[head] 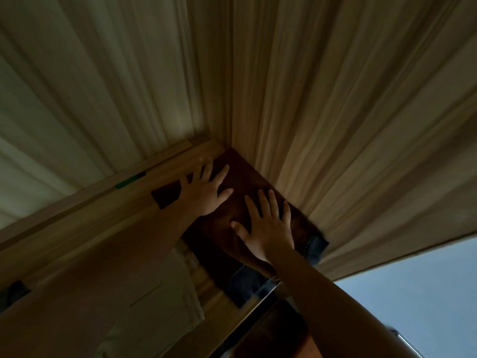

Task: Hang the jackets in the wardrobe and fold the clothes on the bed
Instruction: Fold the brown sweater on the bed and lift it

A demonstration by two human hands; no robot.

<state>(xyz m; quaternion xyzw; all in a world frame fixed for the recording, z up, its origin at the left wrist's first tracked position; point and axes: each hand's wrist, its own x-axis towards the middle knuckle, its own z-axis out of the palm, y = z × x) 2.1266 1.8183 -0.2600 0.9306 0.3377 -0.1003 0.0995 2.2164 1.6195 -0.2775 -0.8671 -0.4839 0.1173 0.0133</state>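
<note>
Hands (pixel 206 193) (pixel 268 229) flat on brown garment (pixel 242 177)

Pale wood-grain panels (pixel 335 99) meet in a dim corner — greyer left, warmer right. A light wooden rail (pixel 103 202) runs below them; a pale blue surface (pixel 426 280) shows lower right.

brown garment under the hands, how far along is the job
Looks done: the brown garment lies folded on a denim piece, beside a cream garment. In hand: left hand and right hand press flat on it, fingers spread. Left: cannot tell; no jackets, hangers or bed show here.
</note>
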